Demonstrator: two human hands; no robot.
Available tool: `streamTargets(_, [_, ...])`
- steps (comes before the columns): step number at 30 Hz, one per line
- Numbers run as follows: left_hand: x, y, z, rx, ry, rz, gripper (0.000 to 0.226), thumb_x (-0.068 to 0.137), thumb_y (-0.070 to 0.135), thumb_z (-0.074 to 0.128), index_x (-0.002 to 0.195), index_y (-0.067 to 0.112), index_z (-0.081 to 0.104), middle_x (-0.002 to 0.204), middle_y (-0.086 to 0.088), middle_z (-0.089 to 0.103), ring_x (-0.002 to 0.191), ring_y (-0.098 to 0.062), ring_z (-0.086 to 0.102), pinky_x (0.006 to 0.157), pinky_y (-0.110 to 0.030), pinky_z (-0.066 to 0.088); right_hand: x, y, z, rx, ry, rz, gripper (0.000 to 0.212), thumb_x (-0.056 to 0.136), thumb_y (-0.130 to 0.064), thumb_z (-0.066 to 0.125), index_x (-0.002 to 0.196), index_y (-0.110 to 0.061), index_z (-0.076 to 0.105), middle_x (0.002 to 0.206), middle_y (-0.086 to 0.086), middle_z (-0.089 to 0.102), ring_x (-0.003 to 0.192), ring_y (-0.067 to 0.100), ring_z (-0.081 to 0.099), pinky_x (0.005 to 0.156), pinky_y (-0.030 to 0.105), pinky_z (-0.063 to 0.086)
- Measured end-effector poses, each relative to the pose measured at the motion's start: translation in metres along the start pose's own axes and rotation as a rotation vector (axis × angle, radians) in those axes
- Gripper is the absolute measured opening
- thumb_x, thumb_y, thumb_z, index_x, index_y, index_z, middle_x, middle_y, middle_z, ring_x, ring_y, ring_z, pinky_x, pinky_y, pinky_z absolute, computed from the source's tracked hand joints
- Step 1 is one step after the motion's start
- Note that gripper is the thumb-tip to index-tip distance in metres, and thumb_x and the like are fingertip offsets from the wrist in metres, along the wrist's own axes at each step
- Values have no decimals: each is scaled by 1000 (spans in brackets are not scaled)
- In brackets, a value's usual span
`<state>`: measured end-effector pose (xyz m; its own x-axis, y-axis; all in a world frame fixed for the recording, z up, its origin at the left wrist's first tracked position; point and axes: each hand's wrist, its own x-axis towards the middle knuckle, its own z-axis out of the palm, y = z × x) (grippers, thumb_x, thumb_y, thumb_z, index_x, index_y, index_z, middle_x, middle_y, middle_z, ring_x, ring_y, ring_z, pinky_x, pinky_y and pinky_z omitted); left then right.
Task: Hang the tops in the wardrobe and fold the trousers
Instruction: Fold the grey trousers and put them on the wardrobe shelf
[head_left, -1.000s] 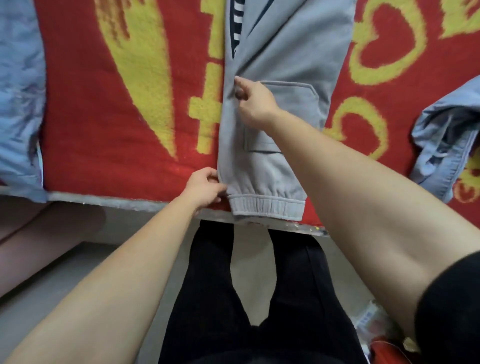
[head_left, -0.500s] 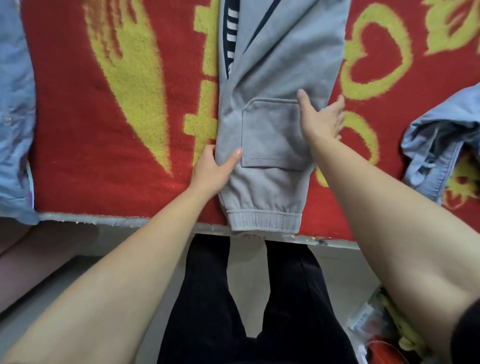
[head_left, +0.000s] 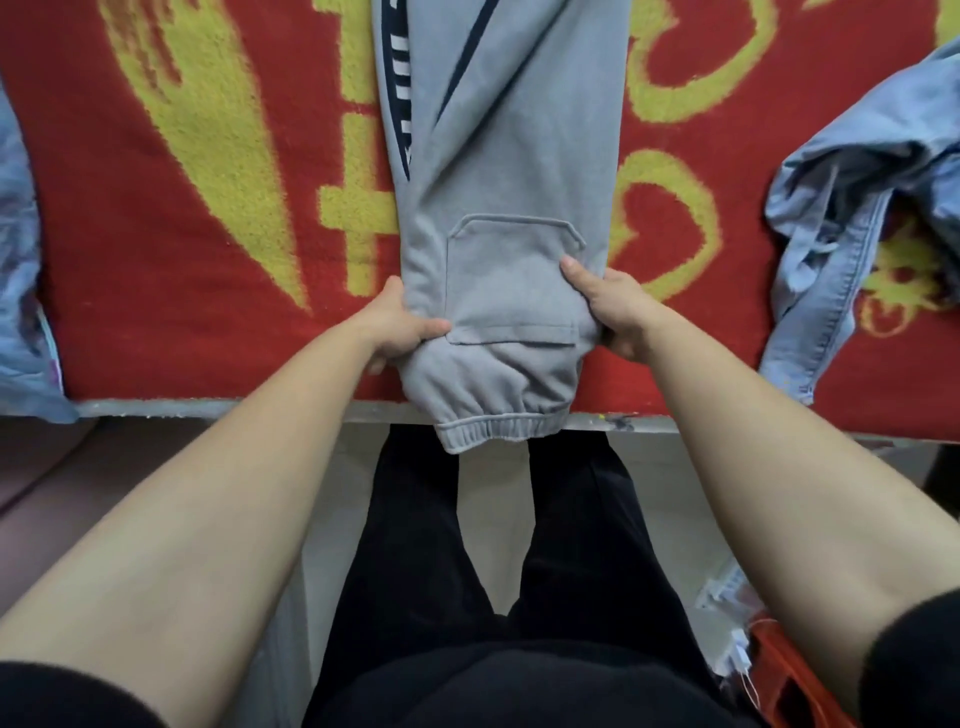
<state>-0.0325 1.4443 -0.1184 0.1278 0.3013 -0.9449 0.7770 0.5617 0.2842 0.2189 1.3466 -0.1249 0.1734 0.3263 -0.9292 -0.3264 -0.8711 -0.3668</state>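
Grey jogger trousers (head_left: 509, 156) with a dark striped side band lie lengthwise on the red and yellow blanket (head_left: 182, 234), legs stacked, a patch pocket facing up. Their elastic cuff (head_left: 498, 428) hangs over the near edge of the bed. My left hand (head_left: 397, 325) grips the left edge of the leg just below the pocket, thumb on top. My right hand (head_left: 608, 306) grips the right edge at the same height, thumb on the pocket, fingers tucked under the cloth.
A crumpled light-blue denim garment (head_left: 852, 208) lies on the blanket at the right. Another pale blue garment (head_left: 21, 270) drapes over the bed's left edge. My black-trousered legs stand against the bed edge (head_left: 208, 408). Red and white clutter (head_left: 769, 654) sits on the floor at lower right.
Both hands have moved down the trouser leg toward the cuff and gone from lying flat on the cloth to gripping its two edges. The cuff has slid over the bed edge.
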Motion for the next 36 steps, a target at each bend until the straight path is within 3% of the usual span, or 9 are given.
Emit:
streamTargets(6, [-21, -15, 21, 91, 131, -1, 63, 77, 25, 81, 123, 10, 41, 125, -9, 57, 114, -27, 56, 99, -42, 47, -3, 25, 1, -160, 127, 10, 40, 90, -39, 71, 119, -12, 69, 119, 6, 71, 106, 21, 68, 97, 38, 54])
streamTargets(9, [-16, 0, 20, 167, 227, 33, 79, 72, 40, 82, 129, 8, 38, 131, -14, 53, 121, -33, 53, 102, -44, 44, -1, -1, 9, -326, 329, -24, 59, 77, -34, 74, 129, -13, 55, 129, 10, 61, 116, 26, 60, 103, 39, 48])
streamTargets(13, [-5, 50, 3, 282, 579, 265, 80, 73, 55, 76, 134, 17, 41, 131, -11, 47, 122, -30, 49, 100, -41, 42, 0, -68, 20, -543, 617, -408, 57, 85, -25, 60, 140, -16, 45, 137, 12, 46, 128, 28, 46, 107, 33, 34])
streamTargets(18, [22, 120, -22, 268, 614, 446, 61, 78, 59, 69, 124, 21, 57, 115, -1, 62, 106, -20, 59, 92, -36, 48, 40, -157, 42, -323, 516, -528, 31, 95, -18, 48, 122, -17, 63, 124, 3, 63, 116, 18, 59, 103, 27, 40])
streamTargets(22, [43, 156, -32, 223, 556, 462, 40, 81, 48, 72, 112, 22, 71, 96, 2, 72, 95, -17, 66, 90, -31, 50, 70, -208, 53, -159, 543, -415, 29, 78, -56, 51, 77, -27, 57, 88, -3, 64, 85, 23, 60, 85, 36, 51])
streamTargets(24, [46, 161, -33, 172, 508, 499, 30, 80, 39, 76, 103, 20, 76, 87, 2, 71, 84, -12, 65, 86, -26, 51, 72, -222, 51, -376, 539, -378, 39, 80, -63, 54, 82, -25, 60, 97, -1, 68, 90, 23, 62, 82, 32, 48])
streamTargets(28, [44, 160, -38, -67, 491, 581, 6, 87, 24, 70, 90, 19, 72, 79, 6, 66, 76, -9, 61, 77, -23, 49, 83, -251, 56, -686, 604, -457, 31, 95, -31, 50, 119, -19, 64, 127, 2, 64, 119, 22, 58, 85, 22, 39])
streamTargets(32, [51, 151, -60, -207, 633, 506, 11, 93, 23, 58, 90, 18, 68, 83, 4, 67, 82, -16, 65, 85, -35, 53, 89, -273, 103, -510, 529, -851, 10, 97, -30, 51, 95, -21, 54, 109, 8, 67, 103, 22, 59, 87, 28, 39])
streamTargets(36, [59, 143, -72, -262, 544, 442, 35, 86, 45, 68, 102, 15, 66, 92, 6, 70, 84, -8, 64, 83, -25, 53, 108, -268, 142, -548, 311, -878, 14, 98, -21, 53, 100, -15, 65, 102, -1, 68, 99, 16, 60, 93, 28, 44])
